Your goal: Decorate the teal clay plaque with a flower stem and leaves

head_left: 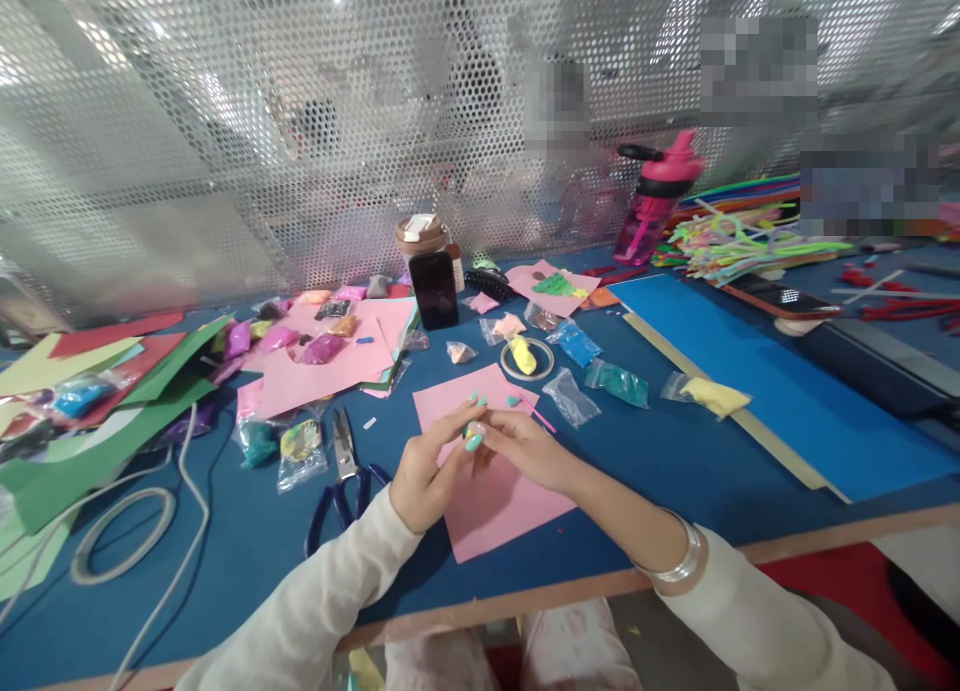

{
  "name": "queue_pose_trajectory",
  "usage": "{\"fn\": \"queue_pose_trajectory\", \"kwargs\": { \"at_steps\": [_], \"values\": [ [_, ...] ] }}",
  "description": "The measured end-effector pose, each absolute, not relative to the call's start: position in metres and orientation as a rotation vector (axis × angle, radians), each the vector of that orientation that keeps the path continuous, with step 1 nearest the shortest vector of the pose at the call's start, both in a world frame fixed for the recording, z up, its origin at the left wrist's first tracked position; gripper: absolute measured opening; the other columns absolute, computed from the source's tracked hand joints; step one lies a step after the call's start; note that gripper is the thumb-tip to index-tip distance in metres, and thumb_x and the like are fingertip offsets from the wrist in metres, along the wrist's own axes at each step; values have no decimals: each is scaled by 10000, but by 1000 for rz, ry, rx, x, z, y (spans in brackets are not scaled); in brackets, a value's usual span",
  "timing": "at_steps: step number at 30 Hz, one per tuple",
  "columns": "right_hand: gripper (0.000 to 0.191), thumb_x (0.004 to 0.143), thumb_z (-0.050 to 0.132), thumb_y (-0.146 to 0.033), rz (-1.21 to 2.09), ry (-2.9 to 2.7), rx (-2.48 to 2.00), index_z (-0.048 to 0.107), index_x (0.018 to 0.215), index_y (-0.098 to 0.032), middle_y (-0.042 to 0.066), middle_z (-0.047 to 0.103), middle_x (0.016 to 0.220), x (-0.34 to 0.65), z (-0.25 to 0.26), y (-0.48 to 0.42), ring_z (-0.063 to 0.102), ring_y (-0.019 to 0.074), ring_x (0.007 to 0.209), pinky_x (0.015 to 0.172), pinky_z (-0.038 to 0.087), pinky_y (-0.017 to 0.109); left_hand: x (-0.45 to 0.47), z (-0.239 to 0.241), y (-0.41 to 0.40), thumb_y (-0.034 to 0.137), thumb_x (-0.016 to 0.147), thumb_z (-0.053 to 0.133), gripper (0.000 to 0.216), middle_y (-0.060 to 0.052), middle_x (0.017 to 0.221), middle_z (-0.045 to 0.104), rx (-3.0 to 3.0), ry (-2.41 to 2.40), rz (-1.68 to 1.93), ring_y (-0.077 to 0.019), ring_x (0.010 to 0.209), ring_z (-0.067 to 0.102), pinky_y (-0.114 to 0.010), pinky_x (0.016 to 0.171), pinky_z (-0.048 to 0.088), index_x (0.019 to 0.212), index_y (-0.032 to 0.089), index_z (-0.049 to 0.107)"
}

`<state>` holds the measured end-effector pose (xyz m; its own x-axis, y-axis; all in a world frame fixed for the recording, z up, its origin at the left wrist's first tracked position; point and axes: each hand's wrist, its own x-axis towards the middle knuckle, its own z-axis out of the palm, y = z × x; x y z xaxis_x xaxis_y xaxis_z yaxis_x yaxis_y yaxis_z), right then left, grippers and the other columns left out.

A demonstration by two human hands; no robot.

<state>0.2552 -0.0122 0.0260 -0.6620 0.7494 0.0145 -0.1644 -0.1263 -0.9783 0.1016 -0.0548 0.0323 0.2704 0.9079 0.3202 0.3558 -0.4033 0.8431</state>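
My left hand [431,474] and my right hand [529,447] meet above a pink sheet of paper [495,516], fingers bent and fingertips pressed together. Between the fingertips a bit of a small yellow-green piece of clay [470,433] shows; most of it is hidden by my fingers. On the sheet, just beyond my right hand, lies a small teal clay piece [513,401] beside a thin pink stick [538,413]. Past the sheet's far edge, a lump of yellow clay [523,355] rests inside a roll of tape [551,362].
Scissors [343,449] and blue-handled pliers [360,496] lie left of the sheet. Bagged clay, such as a teal packet [618,383], surrounds it. A phone [434,289] leans against a cup [421,235]. Rightward are a blue board [780,381] and a pink bottle [656,201].
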Motion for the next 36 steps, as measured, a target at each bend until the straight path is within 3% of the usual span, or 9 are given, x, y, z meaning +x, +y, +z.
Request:
{"fn": "queue_pose_trajectory", "kwargs": {
  "at_steps": [3,6,13,16,20,22,27,31,36],
  "values": [
    [591,776,330,-650,1922,-1517,-637,582,714,-119,29,583,573,252,24,-14,593,136,559,602,494,297,102,31,-54,220,852,427,383,-93,1232,525,1930,1120,1082,-208,1090,526,-352,941,410,1235,205,443],
    [564,738,411,-654,1954,-1522,-631,574,658,-120,28,586,563,252,24,-14,597,138,560,603,498,291,102,33,-52,213,823,479,337,-104,1256,497,2036,1106,1106,-232,1166,452,-379,986,355,1156,199,526],
    [598,718,439,-655,1935,-1602,-770,519,492,-107,0,477,376,257,20,-11,418,65,278,292,333,183,98,32,-46,237,744,604,184,-78,885,631,2112,1097,1146,-178,836,589,-291,762,470,913,194,664],
    [690,733,258,-718,1905,-1612,-758,536,564,-109,9,505,431,259,21,-10,463,73,330,343,394,197,96,31,-45,239,755,596,188,-81,880,618,2066,1189,1218,-174,819,577,-298,755,463,925,201,666],
    [436,623,638,-532,1877,-1738,-732,585,745,-117,-3,566,586,267,33,-12,538,89,490,403,424,178,94,30,-43,270,757,597,228,-80,850,644,2012,1213,1223,-163,747,591,-282,687,481,963,190,652],
    [363,598,714,-403,1820,-1843,-741,588,802,-130,-13,572,630,271,36,-13,536,82,524,407,413,159,94,29,-41,287,741,615,266,-81,825,662,2009,1194,1185,-160,703,602,-274,655,488,983,182,647],
    [359,773,527,-464,1846,-1873,-727,576,732,-111,17,586,602,271,33,-10,549,91,519,459,447,198,90,29,-40,301,717,632,207,-93,816,675,2062,1149,1109,-185,738,620,-294,681,483,880,182,680],
    [396,792,492,-483,1915,-1809,-667,535,646,-117,-1,558,520,270,32,-6,547,88,476,499,450,214,87,34,-42,333,688,643,265,-89,815,664,2110,1082,1065,-191,751,601,-305,699,463,897,171,656],
    [383,787,493,-491,2071,-1750,-560,521,687,-122,4,567,521,269,33,-7,540,93,452,505,446,234,93,37,-46,324,817,463,213,-59,737,589,2110,1127,1016,-155,685,537,-276,651,425,830,151,586]
  ]
}}
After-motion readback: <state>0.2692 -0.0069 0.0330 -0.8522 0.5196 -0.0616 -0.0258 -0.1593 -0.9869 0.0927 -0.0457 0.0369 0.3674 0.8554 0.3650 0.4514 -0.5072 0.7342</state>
